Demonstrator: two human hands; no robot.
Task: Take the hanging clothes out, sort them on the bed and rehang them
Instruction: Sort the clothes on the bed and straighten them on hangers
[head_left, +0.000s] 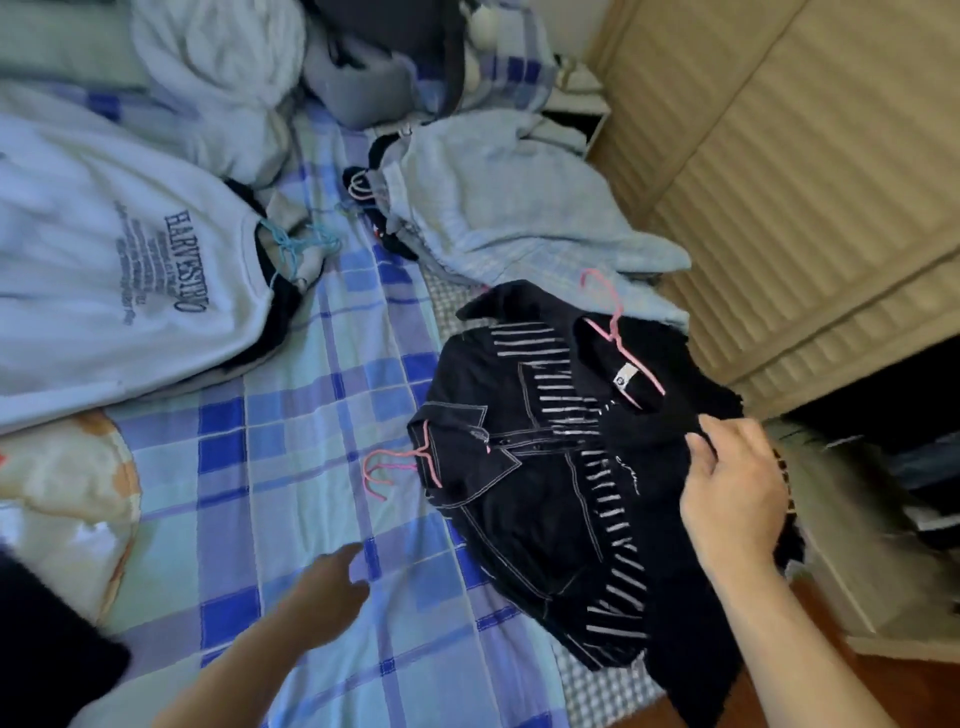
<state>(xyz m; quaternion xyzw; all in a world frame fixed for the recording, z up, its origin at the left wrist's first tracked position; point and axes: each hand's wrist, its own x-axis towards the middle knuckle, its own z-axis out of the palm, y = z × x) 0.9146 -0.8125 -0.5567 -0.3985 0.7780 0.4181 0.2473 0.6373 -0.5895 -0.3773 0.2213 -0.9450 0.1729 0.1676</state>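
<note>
The right hand lies on the near edge of the dark pile, fingers bent onto the black top; it looks to be pinching the cloth, though the fingertips are partly buried, so I can't swear to the grip. That top's pink hanger runs away from the hand, hook pointing up and off toward the pale blue garment beyond. Just left of the hand lies the stitched jacket, its own pink hook poking out over the checked sheet, pointing further left.

The left hand hovers over bare sheet, fingers loosely spread, holding nothing. That jacket hook sits just ahead of its fingertips, nearer this hand than the right one. The pile's long axis runs from near-right to far-left, hangers at the far ends.

So I'd guess the left hand is better placed for the jacket hook while the right steadies or lifts the top. Well off to the left, the white printed sweatshirt lies apart.
</note>
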